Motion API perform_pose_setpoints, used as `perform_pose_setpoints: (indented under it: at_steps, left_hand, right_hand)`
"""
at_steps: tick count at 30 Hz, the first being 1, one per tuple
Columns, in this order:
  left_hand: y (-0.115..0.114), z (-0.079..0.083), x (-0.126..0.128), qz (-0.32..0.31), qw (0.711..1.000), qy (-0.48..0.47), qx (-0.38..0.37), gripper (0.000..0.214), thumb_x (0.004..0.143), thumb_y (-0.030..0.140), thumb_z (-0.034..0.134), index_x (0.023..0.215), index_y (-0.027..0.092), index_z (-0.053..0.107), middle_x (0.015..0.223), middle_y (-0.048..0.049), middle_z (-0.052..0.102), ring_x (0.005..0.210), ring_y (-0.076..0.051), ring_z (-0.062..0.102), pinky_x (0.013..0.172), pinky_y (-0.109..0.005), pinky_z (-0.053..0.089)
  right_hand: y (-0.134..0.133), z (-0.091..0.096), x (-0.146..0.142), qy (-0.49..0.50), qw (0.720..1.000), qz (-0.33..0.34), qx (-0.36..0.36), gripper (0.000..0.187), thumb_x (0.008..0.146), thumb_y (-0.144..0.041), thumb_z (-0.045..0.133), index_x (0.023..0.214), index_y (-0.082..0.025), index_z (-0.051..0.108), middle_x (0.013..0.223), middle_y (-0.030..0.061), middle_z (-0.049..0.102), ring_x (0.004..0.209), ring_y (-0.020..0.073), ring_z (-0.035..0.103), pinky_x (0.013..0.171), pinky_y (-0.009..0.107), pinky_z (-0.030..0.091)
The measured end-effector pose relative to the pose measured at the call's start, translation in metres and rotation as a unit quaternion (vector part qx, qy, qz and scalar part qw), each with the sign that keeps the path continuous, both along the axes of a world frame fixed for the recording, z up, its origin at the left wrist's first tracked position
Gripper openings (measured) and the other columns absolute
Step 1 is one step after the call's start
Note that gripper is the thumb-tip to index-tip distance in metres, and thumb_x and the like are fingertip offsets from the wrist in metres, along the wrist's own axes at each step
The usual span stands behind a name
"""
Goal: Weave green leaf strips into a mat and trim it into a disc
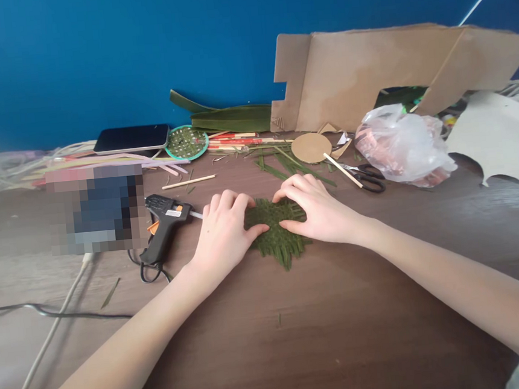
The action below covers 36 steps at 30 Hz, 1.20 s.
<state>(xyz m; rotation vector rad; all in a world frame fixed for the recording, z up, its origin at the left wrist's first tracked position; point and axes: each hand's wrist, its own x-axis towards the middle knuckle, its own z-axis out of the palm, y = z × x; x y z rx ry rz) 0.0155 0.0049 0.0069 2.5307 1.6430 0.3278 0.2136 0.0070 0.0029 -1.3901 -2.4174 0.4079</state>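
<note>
Leaf weave (283,244) touched by 2 hands (224,229) (318,209).

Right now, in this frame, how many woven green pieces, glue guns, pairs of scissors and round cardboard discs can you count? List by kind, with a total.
Woven green pieces (leafy mat, round rimmed piece): 2
Glue gun: 1
Scissors: 1
Round cardboard disc: 1
Total: 5

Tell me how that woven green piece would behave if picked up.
The woven green piece is probably light and bendy, looking thin and flat. Its loose near ends might slip out, since no border visibly binds them.
</note>
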Motion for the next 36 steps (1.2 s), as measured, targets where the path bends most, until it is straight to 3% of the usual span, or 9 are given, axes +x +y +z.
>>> perform_pose_setpoints:
  at_steps: [5,16,29,36]
  left_hand:
    - [0.0008,-0.0043,-0.0011,-0.022,0.999,-0.031,-0.008,0.037,0.077,0.032,0.066,0.112,0.022,0.055,0.105,-0.0068,0.048,0.099,-0.026,0.043,0.087,-0.042,0.039]
    - [0.0026,-0.0057,0.0003,-0.009,0.998,-0.058,-0.035,0.033,0.077,0.029,0.067,0.106,0.019,0.057,0.103,-0.0064,0.049,0.099,-0.025,0.044,0.088,-0.042,0.038]
    - [0.0027,-0.0052,-0.0005,-0.012,0.997,-0.059,-0.043,0.029,0.078,0.029,0.065,0.104,0.02,0.056,0.099,-0.005,0.051,0.099,-0.024,0.045,0.086,-0.041,0.038]
    - [0.0019,-0.0011,0.0007,-0.01,0.998,-0.044,-0.043,0.026,0.078,0.029,0.065,0.099,0.018,0.057,0.099,-0.0054,0.055,0.096,-0.024,0.048,0.083,-0.039,0.04]
  right_hand:
    - [0.0004,-0.0014,0.0011,0.004,1.0,0.005,-0.001,0.029,0.079,-0.032,0.059,0.106,-0.023,0.053,0.108,0.007,0.052,0.101,0.0254,0.043,0.087,0.043,0.039]
    - [0.0015,-0.0039,0.0011,-0.008,1.0,0.019,-0.006,0.032,0.083,-0.033,0.055,0.114,-0.026,0.054,0.114,0.0076,0.05,0.104,0.0264,0.041,0.089,0.045,0.038]
    - [0.0014,-0.003,0.0015,0.006,1.0,0.019,-0.014,0.028,0.082,-0.031,0.055,0.11,-0.029,0.053,0.118,0.0068,0.049,0.108,0.0271,0.042,0.09,0.047,0.038]
    - [0.0032,-0.004,0.004,0.038,0.999,-0.014,-0.01,0.034,0.077,-0.035,0.063,0.106,-0.023,0.05,0.111,0.0066,0.052,0.104,0.0256,0.044,0.089,0.043,0.038]
